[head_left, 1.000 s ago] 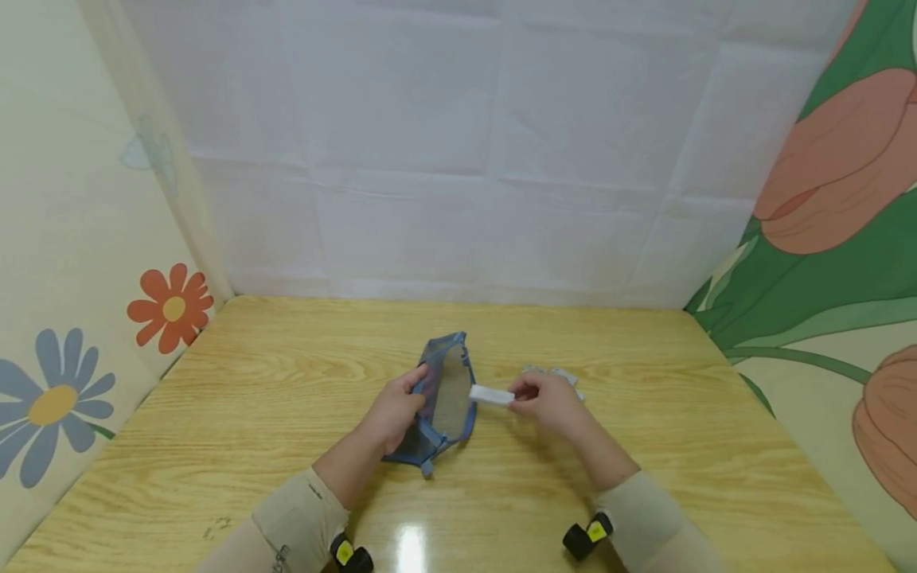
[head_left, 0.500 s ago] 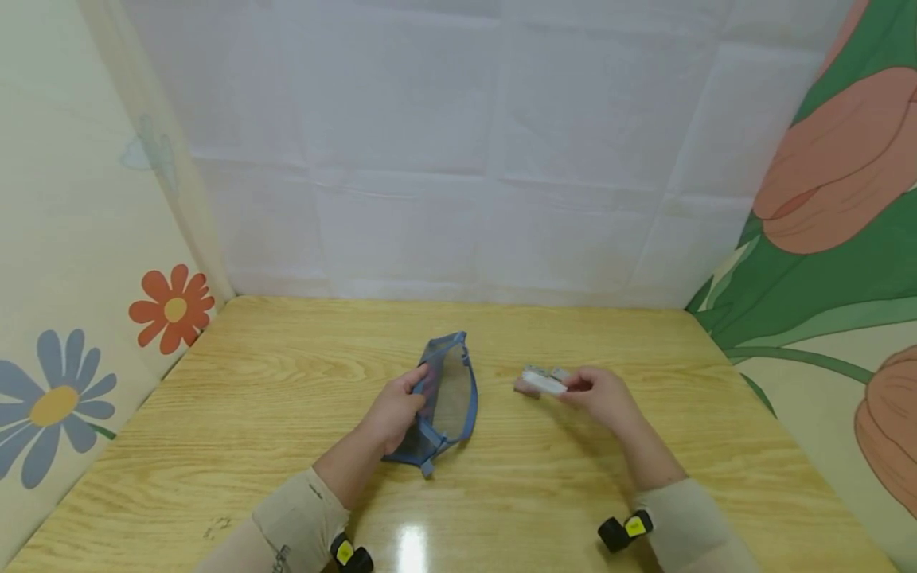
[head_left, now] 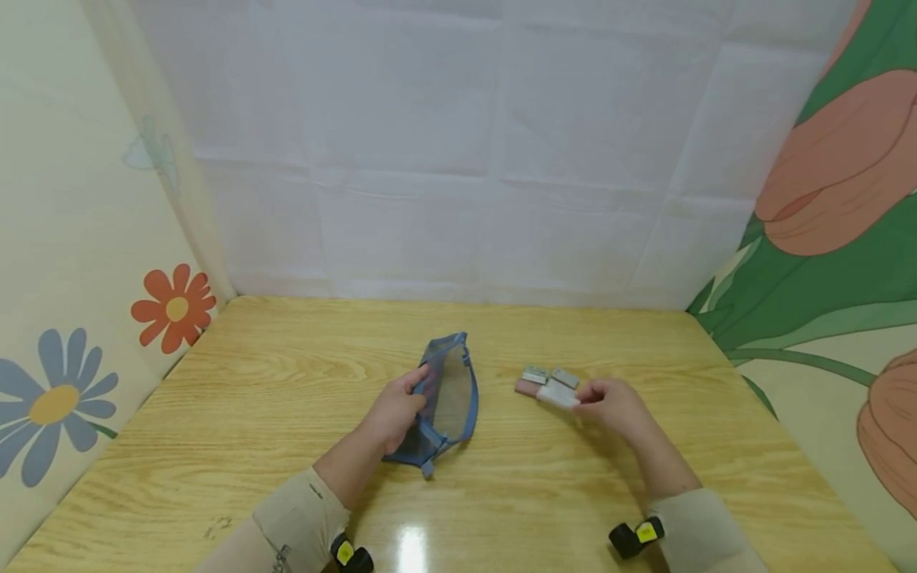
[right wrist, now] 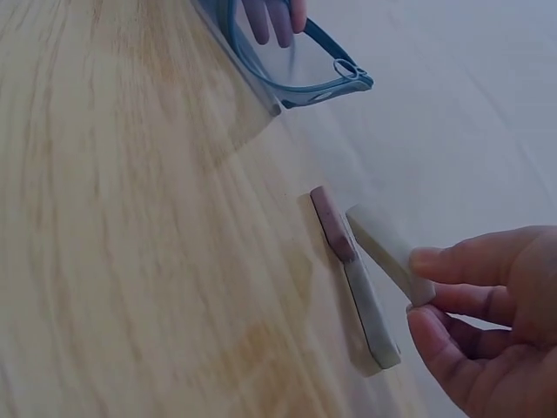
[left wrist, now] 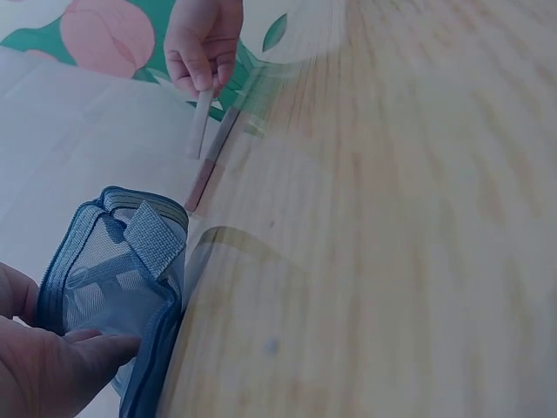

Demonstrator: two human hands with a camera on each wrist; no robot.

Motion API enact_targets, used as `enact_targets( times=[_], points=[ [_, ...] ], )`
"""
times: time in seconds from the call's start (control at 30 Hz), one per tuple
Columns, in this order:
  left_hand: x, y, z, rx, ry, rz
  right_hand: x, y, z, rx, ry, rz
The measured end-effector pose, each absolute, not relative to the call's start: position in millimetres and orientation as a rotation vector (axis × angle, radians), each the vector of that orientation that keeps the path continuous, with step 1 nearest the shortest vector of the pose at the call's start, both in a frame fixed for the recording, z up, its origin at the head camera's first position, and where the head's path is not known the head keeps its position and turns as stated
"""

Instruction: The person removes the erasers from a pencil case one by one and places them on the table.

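My left hand [head_left: 396, 410] grips the near-left wall of a blue mesh zip pouch [head_left: 470, 414], which stands with its mouth spread wide. In the left wrist view the pouch [left wrist: 157, 239] shows see-through mesh sides and a zipper along its rim. My right hand [head_left: 614, 408] pinches one end of a white eraser [head_left: 557, 395] between thumb and fingertips. Below it, a two-tone pink and grey eraser [right wrist: 333, 228] lies on the table; the white eraser [right wrist: 383, 248] is tilted beside it.
Two small greyish blocks, one on the left [head_left: 535, 374] and one on the right [head_left: 566, 377], lie just behind the white eraser. The wood-grain table [head_left: 322, 342] ends at a white cloth backdrop [head_left: 444, 199]. Flower-printed panels flank both sides.
My right hand has drawn back rightward from the pouch mouth with the white eraser, lowering it over the pink and grey one. My left hand and the pouch have stayed put.
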State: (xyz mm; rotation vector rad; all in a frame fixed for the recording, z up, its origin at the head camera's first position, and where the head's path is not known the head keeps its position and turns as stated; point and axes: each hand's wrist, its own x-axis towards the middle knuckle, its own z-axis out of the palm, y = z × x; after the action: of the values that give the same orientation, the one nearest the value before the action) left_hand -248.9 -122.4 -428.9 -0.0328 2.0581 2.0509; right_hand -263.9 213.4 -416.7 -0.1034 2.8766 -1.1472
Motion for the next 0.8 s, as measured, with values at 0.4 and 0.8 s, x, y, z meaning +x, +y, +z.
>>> enact_targets(
  times=[0.4,0.8],
  points=[
    [-250,-123,-430,-0.027,2.05,2.055,-262,216,-422,-0.06,2.844,-1.099],
    [-250,-123,-429,-0.029,2.06,2.045,-262,219,-429,-0.027,2.809,-1.064]
  ],
)
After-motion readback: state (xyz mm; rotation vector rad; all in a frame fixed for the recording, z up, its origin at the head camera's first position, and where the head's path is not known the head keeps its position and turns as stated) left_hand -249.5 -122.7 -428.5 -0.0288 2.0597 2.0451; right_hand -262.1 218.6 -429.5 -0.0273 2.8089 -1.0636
